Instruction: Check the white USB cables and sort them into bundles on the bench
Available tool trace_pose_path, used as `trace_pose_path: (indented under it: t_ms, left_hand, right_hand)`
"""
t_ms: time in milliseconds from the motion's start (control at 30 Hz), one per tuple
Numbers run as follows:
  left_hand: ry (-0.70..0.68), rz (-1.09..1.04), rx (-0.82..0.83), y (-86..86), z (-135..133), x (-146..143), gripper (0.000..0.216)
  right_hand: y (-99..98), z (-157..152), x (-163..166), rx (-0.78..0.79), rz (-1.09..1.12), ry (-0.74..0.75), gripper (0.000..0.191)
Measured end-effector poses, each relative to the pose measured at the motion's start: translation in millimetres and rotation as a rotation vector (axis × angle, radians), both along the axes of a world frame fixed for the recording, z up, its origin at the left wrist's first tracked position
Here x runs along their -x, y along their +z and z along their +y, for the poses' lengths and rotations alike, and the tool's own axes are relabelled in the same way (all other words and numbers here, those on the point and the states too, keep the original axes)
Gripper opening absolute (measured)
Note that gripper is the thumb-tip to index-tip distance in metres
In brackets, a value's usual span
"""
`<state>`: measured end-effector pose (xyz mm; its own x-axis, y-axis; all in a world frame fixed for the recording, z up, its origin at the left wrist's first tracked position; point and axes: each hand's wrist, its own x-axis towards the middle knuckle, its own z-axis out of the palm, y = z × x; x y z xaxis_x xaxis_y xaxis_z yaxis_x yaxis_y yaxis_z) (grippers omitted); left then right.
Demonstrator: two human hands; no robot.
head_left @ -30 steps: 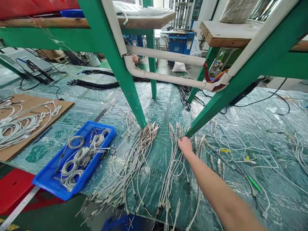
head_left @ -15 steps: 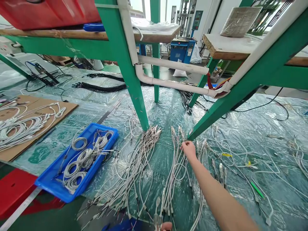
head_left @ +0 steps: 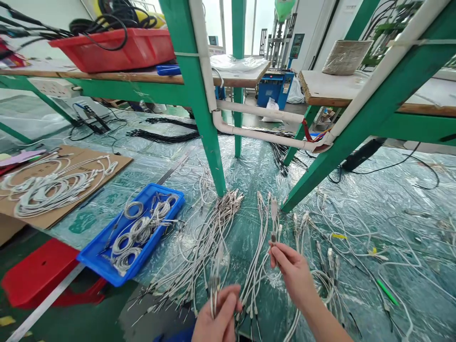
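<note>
Green-tinted plastic sheeting [head_left: 356, 199] over the bench, logged as I see it from the head view:

1. Left hand [head_left: 217, 318], bottom edge: fingers curled shut around a few thin cables [head_left: 214, 280], whose plug ends stand just above the fist. Their lengths run up into the loose pile [head_left: 213, 223] on the sheeting.
2. Right hand [head_left: 292, 273], just right of the left and apart from it: thumb and forefinger pinched closed on one white cable [head_left: 273, 213]. I place the grip near a connector [head_left: 272, 237] at the fingertips; the cable lies stretched away from the hand toward the foot of the green leg [head_left: 309, 183], among its neighbours.
3. Blue tray [head_left: 103, 273], well left of both hands, holding coiled cables [head_left: 138, 230].
4. Cardboard sheet [head_left: 117, 164], far left, carrying more white leads [head_left: 53, 187].
5. White conduit [head_left: 263, 135] spanning the green frame.
6. Red bin [head_left: 142, 47] on the upper shelf, black wire spilling out
</note>
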<state>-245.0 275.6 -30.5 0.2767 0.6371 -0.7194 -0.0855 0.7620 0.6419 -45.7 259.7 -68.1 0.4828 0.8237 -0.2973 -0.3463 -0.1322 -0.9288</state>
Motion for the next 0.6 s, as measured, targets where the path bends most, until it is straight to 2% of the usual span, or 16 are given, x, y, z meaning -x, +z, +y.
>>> trace_pose_path:
  t_ms: [100,200,400,500,600]
  left_hand:
    - [0.002,-0.051,-0.173,44.6,26.0,-22.1,0.060]
    - [-0.018,-0.121,-0.350,68.2,39.4,-41.5,0.057]
    - [-0.054,-0.108,-0.403,82.2,28.3,-51.3,0.051]
    - [-0.076,-0.131,-0.457,84.9,21.0,-48.4,0.048]
    - [-0.079,-0.188,-0.488,91.2,18.4,-41.2,0.044]
  right_hand:
    - [16.5,-19.6,20.3,-0.028,-0.127,0.087,0.025]
    - [34.3,-30.6,37.2,-0.055,-0.150,0.182,0.024]
    - [52.2,-49.6,58.9,-0.033,-0.021,0.204,0.029]
    - [51.7,-57.5,63.9,0.006,0.061,0.222,0.036]
    - [42.9,-68.8,72.5,-0.020,0.078,0.273,0.041]
